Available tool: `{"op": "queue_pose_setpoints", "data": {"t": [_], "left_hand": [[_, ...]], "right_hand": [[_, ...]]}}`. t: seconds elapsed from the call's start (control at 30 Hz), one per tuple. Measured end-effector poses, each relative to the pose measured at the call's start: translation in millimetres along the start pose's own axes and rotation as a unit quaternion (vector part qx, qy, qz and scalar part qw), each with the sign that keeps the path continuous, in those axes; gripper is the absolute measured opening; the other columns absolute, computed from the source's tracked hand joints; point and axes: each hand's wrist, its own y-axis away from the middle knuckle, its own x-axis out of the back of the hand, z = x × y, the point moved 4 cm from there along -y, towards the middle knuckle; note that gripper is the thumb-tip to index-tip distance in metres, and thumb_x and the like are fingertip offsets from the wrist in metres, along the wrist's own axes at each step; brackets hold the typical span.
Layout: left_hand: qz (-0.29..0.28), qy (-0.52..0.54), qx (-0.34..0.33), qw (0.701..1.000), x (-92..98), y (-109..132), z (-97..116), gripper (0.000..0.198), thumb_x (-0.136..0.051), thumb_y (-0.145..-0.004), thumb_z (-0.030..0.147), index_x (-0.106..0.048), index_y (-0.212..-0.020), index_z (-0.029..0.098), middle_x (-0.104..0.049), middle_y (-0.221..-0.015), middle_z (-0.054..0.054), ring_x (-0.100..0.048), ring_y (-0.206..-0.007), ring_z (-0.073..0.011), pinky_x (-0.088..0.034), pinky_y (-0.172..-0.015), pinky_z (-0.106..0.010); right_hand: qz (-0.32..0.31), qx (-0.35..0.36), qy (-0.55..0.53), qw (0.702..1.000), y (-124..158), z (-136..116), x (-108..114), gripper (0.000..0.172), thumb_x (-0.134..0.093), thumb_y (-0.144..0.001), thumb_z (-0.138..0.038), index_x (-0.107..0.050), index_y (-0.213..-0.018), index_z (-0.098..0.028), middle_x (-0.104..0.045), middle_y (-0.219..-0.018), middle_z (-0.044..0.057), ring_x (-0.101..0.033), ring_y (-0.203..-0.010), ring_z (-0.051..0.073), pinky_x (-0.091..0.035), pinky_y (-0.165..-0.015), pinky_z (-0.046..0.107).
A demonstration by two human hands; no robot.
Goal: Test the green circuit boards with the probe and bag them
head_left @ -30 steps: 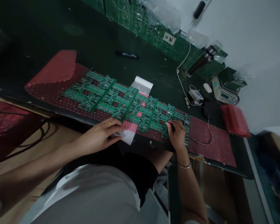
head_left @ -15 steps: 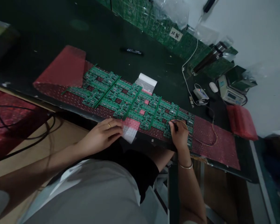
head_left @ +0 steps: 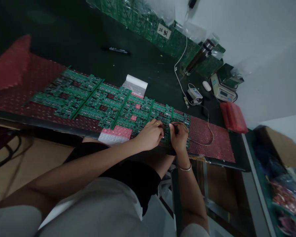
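Observation:
A row of joined green circuit boards (head_left: 107,103) lies on red bubble wrap (head_left: 45,70) along the table's front edge. My left hand (head_left: 151,133) rests over the boards' near side, fingers curled together; whatever is between the fingertips is too small to make out. Just right of it, my right hand (head_left: 179,136) is closed round a dark tool, mostly hidden by the fingers. A thin cable (head_left: 206,144) loops from that hand over the wrap toward a small white box (head_left: 195,95). A strip of clear bubble wrap (head_left: 114,138) sticks out beneath the boards.
A black marker (head_left: 117,50) lies behind the boards. Farther back stand wrapped stacks of green boards (head_left: 138,28), a dark flask (head_left: 198,57) and a digital scale (head_left: 223,89). A folded red bubble-wrap bundle (head_left: 234,117) sits at the right end.
My left hand has left the clear wrap strip and moved right over the boards, close to my right hand. The view has shifted right; the red wrap's left flap has lifted.

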Motion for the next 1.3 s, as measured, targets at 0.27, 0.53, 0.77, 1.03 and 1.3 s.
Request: {"op": "queue_pose_setpoints", "data": {"t": [0.27,0.53,0.77,1.03,1.3], "left_hand": [[-0.055,-0.068,0.030,0.996,-2.3,-11.7,2.2,0.017,-0.059,-0.090,0.016,-0.073,-0.082,0.013,-0.063,-0.111,-0.012,-0.056,-0.110,-0.0306,-0.048,-0.094,-0.046],[0.003,-0.179,-0.104,0.978,-7.2,18.9,13.3,0.019,-0.059,-0.097,0.021,-0.072,-0.110,0.015,-0.066,-0.124,-0.012,-0.055,-0.118,-0.0301,-0.046,-0.092,-0.042],[0.009,-0.190,-0.104,0.976,-13.2,31.8,17.2,0.029,-0.060,-0.098,0.030,-0.070,-0.114,0.009,-0.064,-0.131,-0.016,-0.055,-0.123,-0.0311,-0.044,-0.099,-0.043],[0.024,-0.189,-0.107,0.976,-19.6,43.7,16.4,0.039,-0.059,-0.098,0.035,-0.067,-0.122,0.005,-0.066,-0.128,-0.019,-0.051,-0.130,-0.0326,-0.041,-0.109,-0.045],[0.014,-0.155,-0.093,0.983,-21.3,43.4,16.0,0.045,-0.060,-0.097,0.039,-0.063,-0.126,0.005,-0.064,-0.131,-0.019,-0.050,-0.133,-0.0330,-0.039,-0.112,-0.045]], "right_hand": [[0.022,-0.039,-0.028,0.999,0.1,5.5,2.8,0.025,-0.057,-0.100,-0.039,-0.063,-0.084,-0.021,-0.072,-0.084,0.005,-0.067,-0.080,0.019,-0.053,-0.076,0.034],[0.026,-0.067,-0.044,0.996,-0.6,7.4,4.9,0.024,-0.057,-0.099,-0.039,-0.065,-0.084,-0.021,-0.073,-0.086,0.006,-0.068,-0.082,0.020,-0.055,-0.078,0.036],[-0.066,-0.027,-0.072,0.995,-14.8,-9.3,-1.8,0.019,-0.057,-0.099,-0.035,-0.067,-0.089,-0.022,-0.074,-0.093,0.006,-0.070,-0.091,0.020,-0.056,-0.087,0.038],[-0.195,0.033,-0.076,0.977,-33.4,-27.4,-23.1,0.014,-0.049,-0.101,-0.026,-0.063,-0.103,-0.023,-0.072,-0.105,0.007,-0.065,-0.105,0.022,-0.053,-0.096,0.040],[-0.223,0.087,-0.035,0.970,-35.0,-31.7,-27.1,0.013,-0.048,-0.100,-0.022,-0.062,-0.100,-0.023,-0.072,-0.103,0.007,-0.063,-0.102,0.023,-0.052,-0.093,0.042]]}}
